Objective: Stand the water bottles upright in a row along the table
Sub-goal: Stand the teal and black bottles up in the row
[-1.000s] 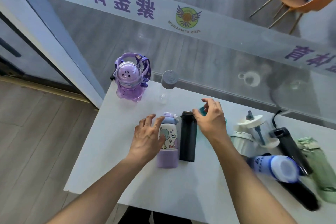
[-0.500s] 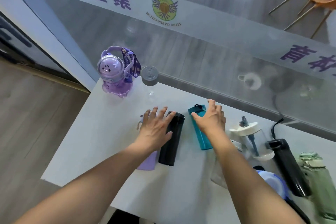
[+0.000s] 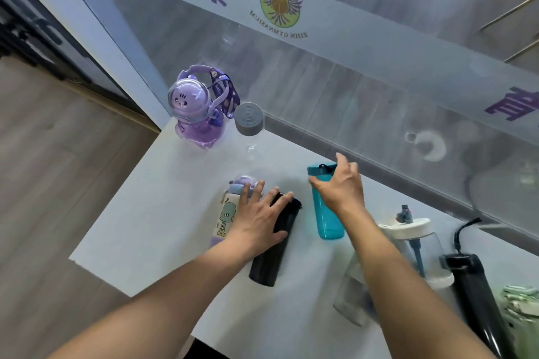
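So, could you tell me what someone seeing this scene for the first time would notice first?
Probably the two bare arms reaching in: the left hand lies on a black bottle at the middle of the white table, and the right hand grips a teal bottle beside it. Next, the purple bear-faced bottle at the table's far left corner, beside a clear bottle with a grey cap.

Both bare forearms reach forward from the lower edge. The left hand lies palm down, fingers straight and spread. The right hand, farther forward, has its fingers and thumb curled in a grip.
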A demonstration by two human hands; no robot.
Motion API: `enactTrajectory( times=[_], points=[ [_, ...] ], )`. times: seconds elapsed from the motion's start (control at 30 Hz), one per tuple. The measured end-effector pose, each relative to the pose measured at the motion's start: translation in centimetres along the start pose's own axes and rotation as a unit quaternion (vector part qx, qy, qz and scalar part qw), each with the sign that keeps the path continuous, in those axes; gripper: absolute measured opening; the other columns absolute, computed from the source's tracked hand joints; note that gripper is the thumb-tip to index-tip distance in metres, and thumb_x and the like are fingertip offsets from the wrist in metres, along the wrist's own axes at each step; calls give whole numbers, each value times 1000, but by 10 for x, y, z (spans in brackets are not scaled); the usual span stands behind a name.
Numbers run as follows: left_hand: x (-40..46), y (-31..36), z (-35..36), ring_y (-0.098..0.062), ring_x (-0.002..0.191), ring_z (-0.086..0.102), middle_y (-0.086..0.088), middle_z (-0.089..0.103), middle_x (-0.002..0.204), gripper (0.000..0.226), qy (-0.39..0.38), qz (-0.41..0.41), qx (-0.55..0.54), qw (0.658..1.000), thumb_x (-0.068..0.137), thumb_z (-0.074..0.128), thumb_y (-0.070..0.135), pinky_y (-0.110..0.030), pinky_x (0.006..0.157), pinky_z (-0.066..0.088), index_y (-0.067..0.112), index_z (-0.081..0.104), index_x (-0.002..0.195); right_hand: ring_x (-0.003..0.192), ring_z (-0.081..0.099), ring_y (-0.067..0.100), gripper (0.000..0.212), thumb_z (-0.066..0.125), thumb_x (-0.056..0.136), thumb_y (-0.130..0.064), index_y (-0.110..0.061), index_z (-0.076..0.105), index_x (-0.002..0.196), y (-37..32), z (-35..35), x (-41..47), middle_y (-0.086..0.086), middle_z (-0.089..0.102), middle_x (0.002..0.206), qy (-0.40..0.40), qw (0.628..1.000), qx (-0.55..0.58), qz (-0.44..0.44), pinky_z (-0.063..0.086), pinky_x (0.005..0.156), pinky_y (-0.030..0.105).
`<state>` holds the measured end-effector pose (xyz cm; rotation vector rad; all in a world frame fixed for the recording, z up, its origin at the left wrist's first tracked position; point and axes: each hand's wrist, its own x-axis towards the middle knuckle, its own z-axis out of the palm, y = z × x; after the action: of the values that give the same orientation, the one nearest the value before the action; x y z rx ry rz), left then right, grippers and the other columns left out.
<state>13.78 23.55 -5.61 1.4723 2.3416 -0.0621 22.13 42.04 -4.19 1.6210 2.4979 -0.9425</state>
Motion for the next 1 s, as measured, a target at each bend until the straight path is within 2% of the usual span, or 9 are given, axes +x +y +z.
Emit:
enactTrajectory(
  times=[0.1, 0.2, 0.33, 0.47, 0.53, 0.7, 0.93, 1.0],
  points=[
    [-7, -5, 2, -34, 150, 9, 0, 28, 160, 89, 10, 6, -13, 1000, 82, 56, 62, -55, 118, -5, 34, 11, 154, 117, 57, 30, 89, 82, 76, -39, -13, 40, 149, -18, -12, -2, 13, 49, 130, 46, 995, 71, -59, 47, 102, 37],
    [-10, -7, 4, -33, 150, 7, 1, 27, 160, 88, 9, 13, -13, 1000, 82, 55, 63, -56, 118, -5, 32, 12, 153, 112, 56, 22, 86, 83, 75, -30, -12, 42, 148, -37, -17, -5, 9, 46, 131, 61, 988, 103, -98, 41, 94, 21],
    [-12, -10, 6, -33, 151, 5, 1, 28, 159, 87, 8, 19, -17, 1000, 80, 57, 62, -55, 118, -4, 31, 17, 151, 102, 50, 12, 78, 82, 69, -18, -15, 47, 139, -52, -13, -9, 5, 43, 129, 68, 979, 137, -134, 39, 90, 15],
    [-13, -10, 6, -33, 151, 4, 1, 30, 158, 86, 13, 20, -27, 999, 80, 58, 61, -55, 118, -4, 31, 19, 150, 100, 44, 5, 76, 83, 68, -15, -18, 47, 134, -52, -6, -13, 2, 42, 128, 75, 975, 145, -151, 29, 81, -7],
    [-14, -10, 6, -33, 151, 5, 1, 30, 158, 86, 14, 20, -32, 999, 80, 58, 61, -55, 118, -3, 31, 20, 150, 101, 45, 7, 76, 84, 69, -17, -18, 46, 134, -52, -3, -15, 2, 42, 129, 75, 974, 141, -159, 31, 80, -5],
    [-13, -12, 7, -33, 151, 6, 1, 33, 157, 87, 19, 25, -31, 999, 79, 59, 61, -55, 118, -3, 30, 20, 150, 107, 52, 17, 79, 84, 68, -17, -18, 44, 137, -57, 1, -18, 4, 41, 130, 68, 975, 112, -179, 44, 89, 21],
    [-13, -15, 8, -33, 151, 5, 1, 33, 157, 86, 23, 32, -28, 999, 80, 58, 62, -55, 119, -4, 31, 19, 150, 108, 55, 20, 77, 85, 70, -19, -18, 45, 137, -56, 3, -20, 6, 42, 130, 82, 975, 104, -177, 44, 87, 22],
    [-14, -15, 9, -33, 151, 5, 1, 32, 157, 86, 23, 34, -26, 999, 80, 58, 63, -55, 118, -3, 31, 19, 150, 108, 55, 21, 77, 85, 71, -21, -18, 45, 137, -57, 4, -21, 6, 42, 130, 85, 975, 100, -177, 49, 88, 26]
  ],
)
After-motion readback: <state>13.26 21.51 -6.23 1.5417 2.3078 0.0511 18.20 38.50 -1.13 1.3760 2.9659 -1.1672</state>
